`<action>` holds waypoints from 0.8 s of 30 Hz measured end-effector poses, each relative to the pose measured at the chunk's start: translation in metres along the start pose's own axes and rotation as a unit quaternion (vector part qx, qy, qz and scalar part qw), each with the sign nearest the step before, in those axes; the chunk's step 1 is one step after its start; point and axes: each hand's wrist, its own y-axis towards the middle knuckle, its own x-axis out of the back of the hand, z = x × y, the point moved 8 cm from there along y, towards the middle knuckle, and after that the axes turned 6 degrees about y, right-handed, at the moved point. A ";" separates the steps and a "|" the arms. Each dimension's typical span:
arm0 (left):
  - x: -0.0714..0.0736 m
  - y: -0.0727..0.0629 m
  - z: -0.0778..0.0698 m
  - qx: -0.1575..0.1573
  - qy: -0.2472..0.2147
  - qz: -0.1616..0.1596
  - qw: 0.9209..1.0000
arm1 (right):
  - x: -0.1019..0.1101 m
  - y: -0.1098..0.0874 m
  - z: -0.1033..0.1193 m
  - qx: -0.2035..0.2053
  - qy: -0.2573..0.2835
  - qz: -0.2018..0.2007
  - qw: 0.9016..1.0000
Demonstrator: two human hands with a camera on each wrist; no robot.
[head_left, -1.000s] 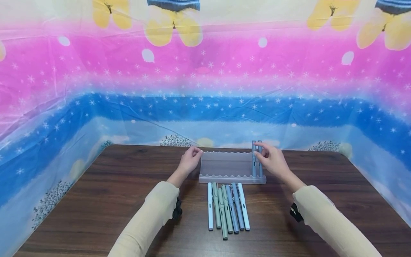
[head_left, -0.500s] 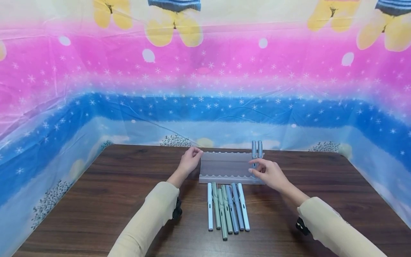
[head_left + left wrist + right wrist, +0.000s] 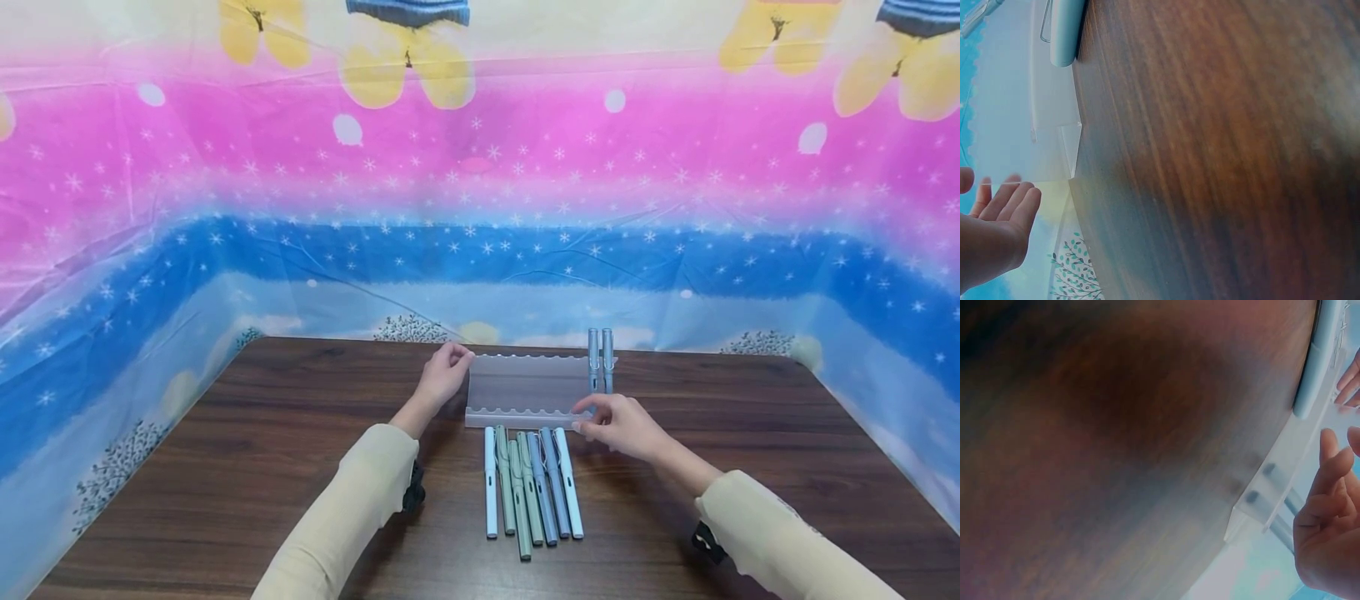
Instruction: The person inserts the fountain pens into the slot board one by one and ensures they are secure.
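Note:
A frosted clear pen rack (image 3: 528, 385) with scalloped edges stands on the table. My left hand (image 3: 442, 372) pinches its upper left corner; in the left wrist view, that hand's fingertips (image 3: 1015, 194) overlap the rack's side edge. Two grey-blue capped pens (image 3: 594, 354) stand upright in the rack's right end. In front of their lower parts is my right hand (image 3: 626, 427), thumb and index finger apart with nothing between them, beside the front ledge. Before the rack lies a row of several capped pens (image 3: 517, 500), white, green, blue-grey and pale blue.
The dark wood table (image 3: 300, 458) extends to both sides. A patterned cloth (image 3: 480, 250) with snowflakes hangs around its back and sides. Black bands show at both sleeve cuffs.
My right hand has let go of the left one of the two upright pens and moved down toward the rack's front ledge. The left hand stays at the corner.

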 end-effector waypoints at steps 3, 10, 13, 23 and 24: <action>0.001 0.000 0.000 -0.004 0.002 -0.002 1.000 | -0.005 -0.001 -0.001 -0.008 0.006 0.017 1.000; 0.001 -0.001 -0.001 -0.004 0.000 -0.001 1.000 | -0.014 -0.002 -0.001 -0.008 -0.010 0.045 0.999; 0.001 -0.001 -0.001 -0.002 -0.001 0.000 1.000 | -0.017 -0.002 0.000 -0.006 -0.016 0.054 0.998; 0.000 0.000 0.000 -0.006 -0.002 0.002 1.000 | -0.025 -0.005 0.002 -0.021 -0.042 0.065 0.997; -0.001 0.000 0.000 -0.006 -0.002 0.002 1.000 | -0.026 -0.006 0.002 -0.022 -0.045 0.065 0.997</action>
